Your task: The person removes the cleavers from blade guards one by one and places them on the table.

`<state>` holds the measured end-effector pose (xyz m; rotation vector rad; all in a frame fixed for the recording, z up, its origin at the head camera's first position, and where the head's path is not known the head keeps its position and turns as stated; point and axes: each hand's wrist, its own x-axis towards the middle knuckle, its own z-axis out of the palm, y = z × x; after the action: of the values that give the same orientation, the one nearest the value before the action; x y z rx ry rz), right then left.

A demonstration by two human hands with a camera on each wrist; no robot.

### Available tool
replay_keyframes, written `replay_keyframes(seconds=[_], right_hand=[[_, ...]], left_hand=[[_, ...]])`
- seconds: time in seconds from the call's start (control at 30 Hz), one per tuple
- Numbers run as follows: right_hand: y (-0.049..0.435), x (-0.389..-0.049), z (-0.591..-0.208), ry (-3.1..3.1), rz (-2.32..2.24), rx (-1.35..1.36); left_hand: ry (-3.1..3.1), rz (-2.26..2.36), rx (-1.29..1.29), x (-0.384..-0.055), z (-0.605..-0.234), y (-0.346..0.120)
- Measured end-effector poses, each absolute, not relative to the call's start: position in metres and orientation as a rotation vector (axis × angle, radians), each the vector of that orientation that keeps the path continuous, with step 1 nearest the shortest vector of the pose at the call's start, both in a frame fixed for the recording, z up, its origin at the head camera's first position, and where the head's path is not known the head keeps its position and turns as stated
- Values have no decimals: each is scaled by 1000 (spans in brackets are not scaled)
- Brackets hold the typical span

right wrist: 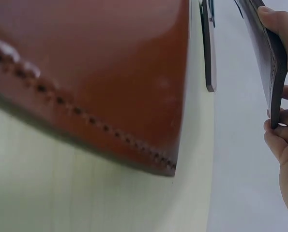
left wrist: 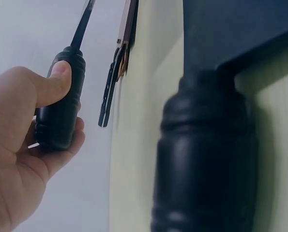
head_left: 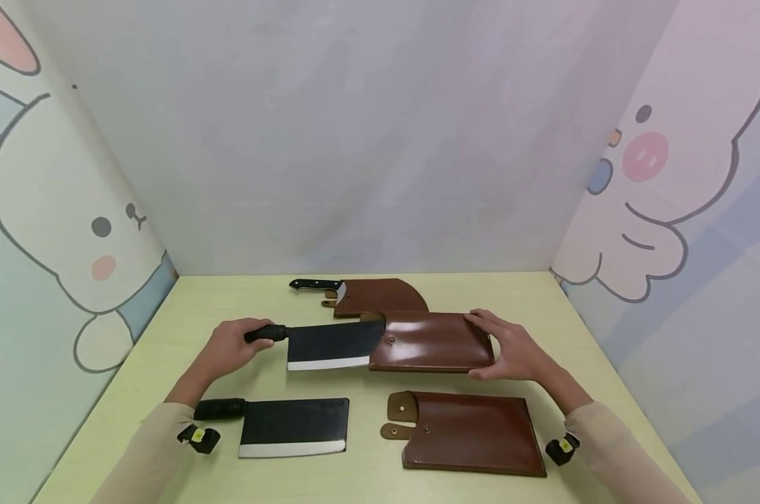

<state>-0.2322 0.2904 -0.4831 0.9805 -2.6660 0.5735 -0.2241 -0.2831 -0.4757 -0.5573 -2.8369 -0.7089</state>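
My left hand grips the black handle of a cleaver, thumb along its side in the left wrist view. The dark blade has a pale cutting edge and points right. Its far end meets the mouth of a brown leather sheath; how much of it lies inside is hidden. My right hand holds the closed right end of that sheath between thumb and fingers, at its top and bottom corners. In the right wrist view, the fingers pinch the sheath's edge, above the table.
Nearer me, a second cleaver lies on the pale yellow table, left of another brown sheath with unfastened snap straps. Behind the raised sheath lies a black-handled knife inside a rounded brown sheath. Walls enclose the back and sides.
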Motion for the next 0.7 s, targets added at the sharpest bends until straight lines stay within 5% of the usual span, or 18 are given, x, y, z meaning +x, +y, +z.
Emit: replay_keyframes(seconds=[0.7], right_hand=[[318, -236, -492, -2815, 485, 925]], left_hand=[[-2907, -649, -556, -226, -487, -307]])
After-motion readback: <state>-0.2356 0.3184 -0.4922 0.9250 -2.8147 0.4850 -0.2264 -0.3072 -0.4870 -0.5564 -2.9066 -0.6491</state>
